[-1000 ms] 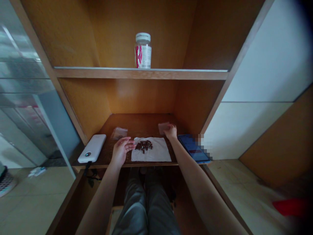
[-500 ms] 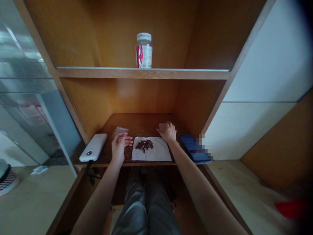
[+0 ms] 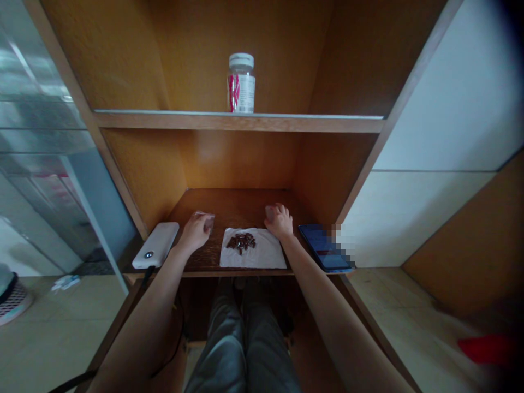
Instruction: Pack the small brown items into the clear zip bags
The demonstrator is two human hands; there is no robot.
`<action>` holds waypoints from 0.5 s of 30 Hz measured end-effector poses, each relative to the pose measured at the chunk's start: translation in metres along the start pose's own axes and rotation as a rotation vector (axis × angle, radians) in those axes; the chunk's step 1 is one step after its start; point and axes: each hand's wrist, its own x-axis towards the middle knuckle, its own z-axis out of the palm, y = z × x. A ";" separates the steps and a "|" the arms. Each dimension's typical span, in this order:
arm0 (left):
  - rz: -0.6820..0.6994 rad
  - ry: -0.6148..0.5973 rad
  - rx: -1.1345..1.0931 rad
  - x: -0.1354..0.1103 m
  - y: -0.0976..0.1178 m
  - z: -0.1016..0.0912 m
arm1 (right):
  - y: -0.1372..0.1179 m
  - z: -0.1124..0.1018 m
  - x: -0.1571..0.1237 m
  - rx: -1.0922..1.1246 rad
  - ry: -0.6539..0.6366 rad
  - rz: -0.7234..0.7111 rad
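My left hand point(image 3: 196, 230) lies at the shelf's left side, its fingers closed on a small clear plastic bag point(image 3: 208, 219), most of which it hides. My right hand point(image 3: 280, 221) rests farther right, with its fingertips gripping a second small plastic bag point(image 3: 269, 213). Between my hands, a small heap of dark brown capsules point(image 3: 241, 242) sits on a white paper tissue point(image 3: 254, 256), touched by neither hand.
A white power bank point(image 3: 155, 245) with a cable lies left of my left hand. A blue-lit smartphone point(image 3: 325, 248) lies right of my right hand. A labelled jar with a white lid point(image 3: 241, 83) stands on the shelf above, under which wooden walls enclose the work surface.
My left hand has moved left and back from beside the tissue onto the clear bag. My right hand has shifted only slightly, and the capsules have not moved.
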 end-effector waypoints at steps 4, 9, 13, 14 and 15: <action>0.132 -0.125 0.361 -0.002 -0.002 0.000 | 0.000 0.000 0.000 0.010 0.017 -0.008; 0.151 -0.071 0.405 -0.002 -0.008 -0.001 | -0.001 0.000 0.000 0.022 0.077 -0.047; 0.105 -0.046 0.312 -0.001 -0.012 0.000 | -0.001 -0.001 0.000 0.049 0.111 -0.086; 0.105 -0.046 0.310 0.000 -0.013 0.000 | -0.001 -0.002 0.000 0.055 0.116 -0.088; 0.114 -0.046 0.319 0.002 -0.014 0.000 | 0.000 -0.002 0.000 0.061 0.120 -0.089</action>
